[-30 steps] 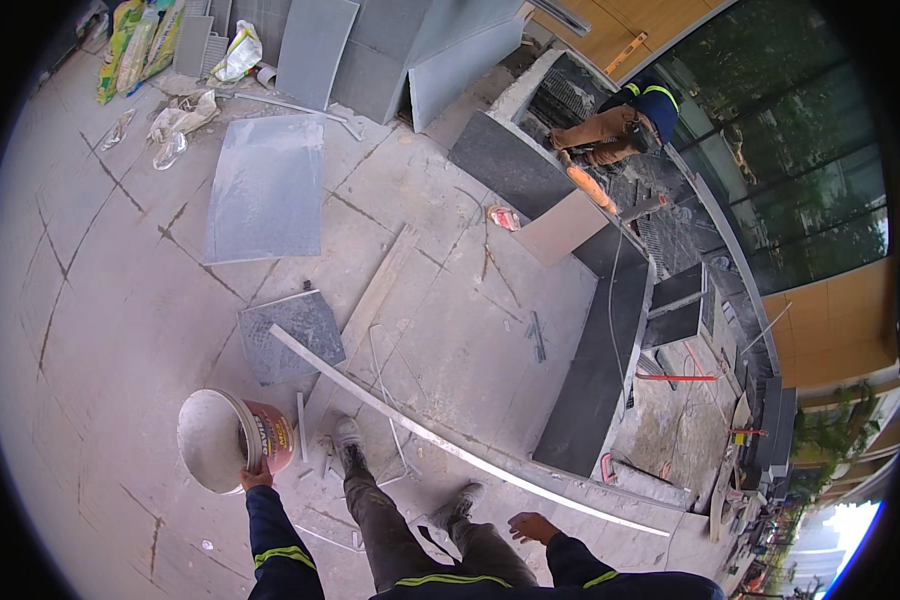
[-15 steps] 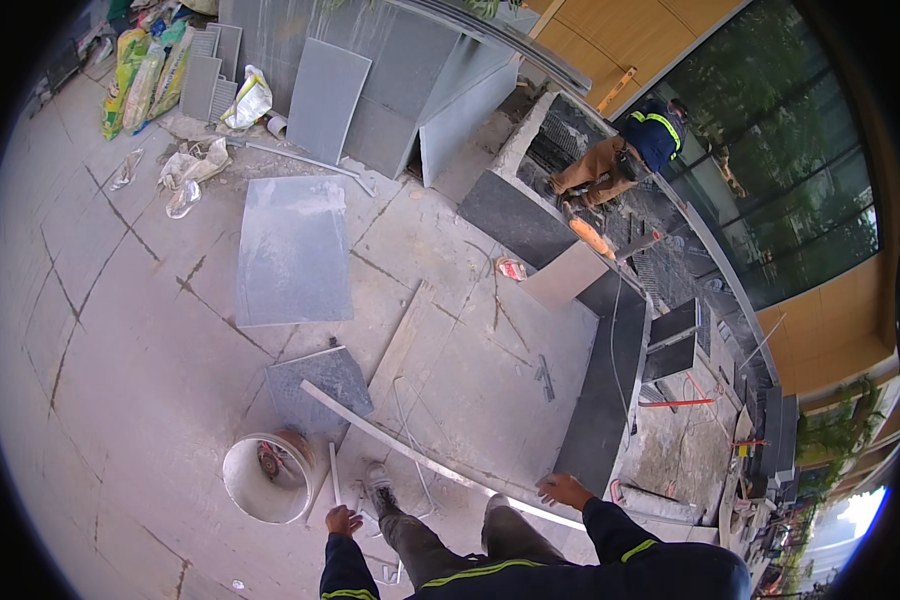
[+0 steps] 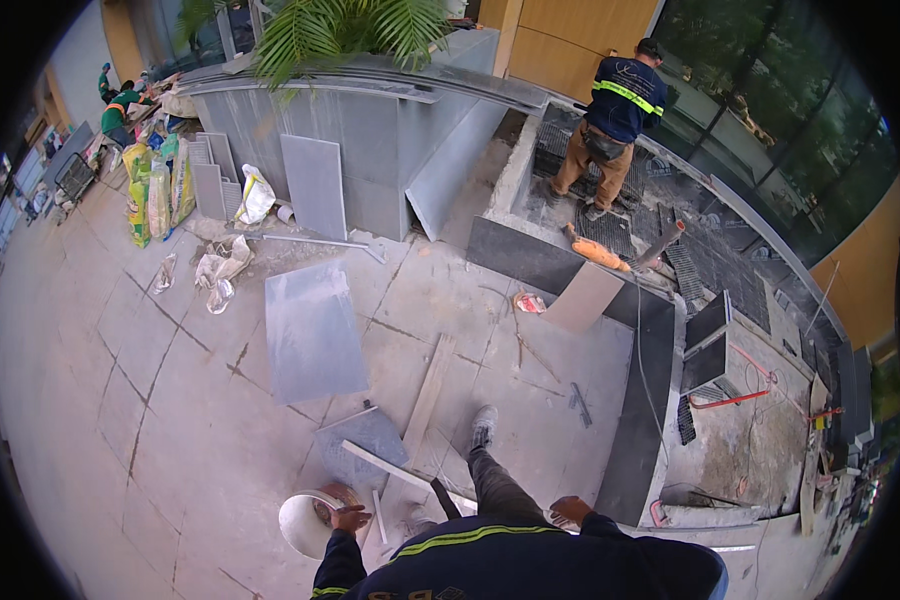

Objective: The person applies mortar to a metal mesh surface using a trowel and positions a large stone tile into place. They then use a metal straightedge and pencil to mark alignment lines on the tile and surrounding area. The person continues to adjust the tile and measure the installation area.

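white bucket (image 3: 305, 522), upright on floor

Paved floor (image 3: 120, 420), grey planter wall (image 3: 370, 130), glass windows (image 3: 770, 110).

The bucket (image 3: 308, 522) sits on the floor (image 3: 90, 400) at the person's left, the left hand (image 3: 350, 518) on its rim. A straightedge (image 3: 400, 472) lies just ahead of it, partly over a small tile (image 3: 362, 442). A plank (image 3: 428, 395) lies beyond, a large slab (image 3: 312, 332) to its left. The right hand (image 3: 570, 510) hangs well right of the bucket.

Left hand (image 3: 350, 518) on white bucket (image 3: 305, 522) rim, right hand (image 3: 570, 511) free beside dark slab (image 3: 640, 420).
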The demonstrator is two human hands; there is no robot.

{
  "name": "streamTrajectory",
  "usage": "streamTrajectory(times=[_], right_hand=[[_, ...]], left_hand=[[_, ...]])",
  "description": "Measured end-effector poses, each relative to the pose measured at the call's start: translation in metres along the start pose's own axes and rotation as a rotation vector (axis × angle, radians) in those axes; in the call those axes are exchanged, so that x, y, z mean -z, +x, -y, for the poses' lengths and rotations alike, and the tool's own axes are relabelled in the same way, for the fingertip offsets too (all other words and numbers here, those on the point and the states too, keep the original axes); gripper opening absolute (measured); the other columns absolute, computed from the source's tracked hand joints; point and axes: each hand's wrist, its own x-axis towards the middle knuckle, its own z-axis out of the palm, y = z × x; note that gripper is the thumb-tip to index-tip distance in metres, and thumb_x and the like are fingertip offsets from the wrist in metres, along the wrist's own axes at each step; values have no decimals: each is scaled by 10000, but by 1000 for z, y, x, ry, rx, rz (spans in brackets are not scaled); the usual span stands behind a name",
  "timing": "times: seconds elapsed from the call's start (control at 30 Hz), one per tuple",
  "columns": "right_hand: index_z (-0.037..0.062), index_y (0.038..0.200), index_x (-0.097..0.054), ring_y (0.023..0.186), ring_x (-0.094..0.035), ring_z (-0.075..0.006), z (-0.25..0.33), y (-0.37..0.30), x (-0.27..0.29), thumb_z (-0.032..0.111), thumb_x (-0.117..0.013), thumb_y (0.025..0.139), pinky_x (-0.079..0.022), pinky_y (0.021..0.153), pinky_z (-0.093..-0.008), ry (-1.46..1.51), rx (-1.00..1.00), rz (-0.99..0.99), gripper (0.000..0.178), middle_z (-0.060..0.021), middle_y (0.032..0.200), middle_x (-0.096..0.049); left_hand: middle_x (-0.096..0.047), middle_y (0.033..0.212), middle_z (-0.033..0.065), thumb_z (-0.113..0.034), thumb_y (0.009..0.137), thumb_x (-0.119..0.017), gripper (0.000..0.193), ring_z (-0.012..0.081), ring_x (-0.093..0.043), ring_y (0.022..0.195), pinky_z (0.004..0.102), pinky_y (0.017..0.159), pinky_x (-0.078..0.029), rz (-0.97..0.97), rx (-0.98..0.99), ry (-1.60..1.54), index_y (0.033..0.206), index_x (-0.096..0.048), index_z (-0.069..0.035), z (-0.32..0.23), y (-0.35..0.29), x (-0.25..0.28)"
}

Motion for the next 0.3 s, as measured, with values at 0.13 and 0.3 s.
streamTrajectory(times=[0.13,0.3], right_hand=[[43,1167,-685,844,-741,-260,95,69,76,288,-565,1017,-619,711,-441,128,58,107,311,-133,995,-749],[36,1210,-677,752,-743,-239,298,67,117,201,-608,959,-611,602,-353,81,388,-181,308,-146,953,-739]], left_hand=[[-738,815,213,5,820,-693,335,245,-727,650,308,574,-591,14,-108,139,1139,-705,106,-62,34,-97],[-743,874,230,-109,894,-709,316,293,-760,729,367,629,-646,6,-31,429,1175,-726,32,-134,28,-216]])
